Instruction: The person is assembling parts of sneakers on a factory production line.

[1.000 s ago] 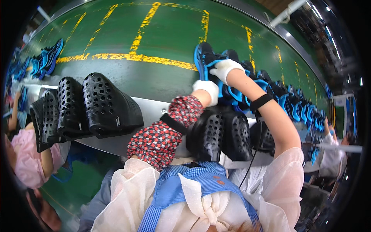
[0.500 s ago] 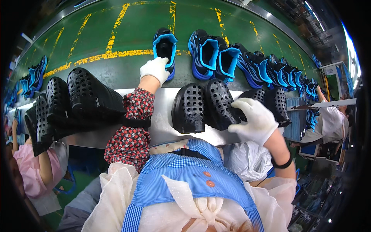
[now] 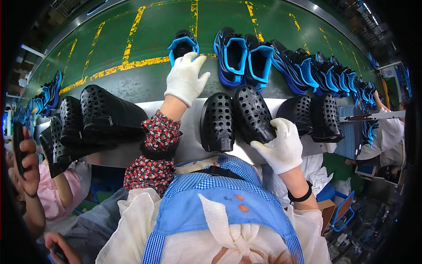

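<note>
My left hand (image 3: 187, 80), in a white glove, reaches over the heel end of a black shoe with bright blue lining (image 3: 182, 44). Its fingers are spread and hold nothing; the hand covers part of the shoe. My right hand (image 3: 282, 147), also gloved in white, has thumb and fingers around the near end of a black shoe-shaped form full of round holes (image 3: 252, 112). That form leans slightly to the left on the metal ledge. Beside it on the left rests a matching perforated form (image 3: 217, 125).
More black-and-blue shoes (image 3: 233, 57) line the green belt (image 3: 110, 44) toward the right. Other perforated forms stand left (image 3: 103, 110) and right (image 3: 326, 116) along the metal ledge (image 3: 193, 119). A metal bar (image 3: 373, 116) juts in at right. Co-workers (image 3: 57, 189) are at both sides.
My left hand has drawn back from inside the shoe's opening, and its fingers have spread. The shoe sits turned a little. My right hand has closed in on the form's near end.
</note>
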The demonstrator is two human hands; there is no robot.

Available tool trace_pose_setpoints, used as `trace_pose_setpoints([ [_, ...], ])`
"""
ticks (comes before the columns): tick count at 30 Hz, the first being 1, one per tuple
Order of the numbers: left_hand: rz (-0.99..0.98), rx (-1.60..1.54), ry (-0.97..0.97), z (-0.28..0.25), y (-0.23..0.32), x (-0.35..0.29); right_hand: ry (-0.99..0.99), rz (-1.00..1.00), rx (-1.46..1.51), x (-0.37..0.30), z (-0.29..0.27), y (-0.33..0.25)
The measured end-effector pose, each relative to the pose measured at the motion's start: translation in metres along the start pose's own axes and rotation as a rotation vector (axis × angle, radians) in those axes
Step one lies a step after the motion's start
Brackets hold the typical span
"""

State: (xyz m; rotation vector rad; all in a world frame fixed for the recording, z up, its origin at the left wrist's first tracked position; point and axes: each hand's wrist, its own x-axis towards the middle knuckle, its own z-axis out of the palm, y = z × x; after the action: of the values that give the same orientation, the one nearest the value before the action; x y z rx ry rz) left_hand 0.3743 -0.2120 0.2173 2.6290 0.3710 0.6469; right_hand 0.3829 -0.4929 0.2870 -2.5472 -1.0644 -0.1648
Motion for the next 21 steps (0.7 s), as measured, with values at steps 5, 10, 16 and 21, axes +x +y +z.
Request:
trace_pose_setpoints([
  [5,0.040,-0.022,-0.035,0.006,0.009,0.000,0.010,-0.020,0.012,-0.002,0.000,0.005],
  [10,-0.034,-0.030,-0.172,0.003,0.006,-0.001,-0.052,0.053,0.011,-0.005,-0.012,0.006],
  [16,-0.003,-0.081,-0.134,0.011,0.003,-0.006,-0.061,0.131,0.046,-0.001,-0.023,0.000],
  [21,0.079,-0.110,-0.061,0.013,-0.003,-0.013,-0.041,0.033,-0.029,0.001,-0.005,0.012],
])
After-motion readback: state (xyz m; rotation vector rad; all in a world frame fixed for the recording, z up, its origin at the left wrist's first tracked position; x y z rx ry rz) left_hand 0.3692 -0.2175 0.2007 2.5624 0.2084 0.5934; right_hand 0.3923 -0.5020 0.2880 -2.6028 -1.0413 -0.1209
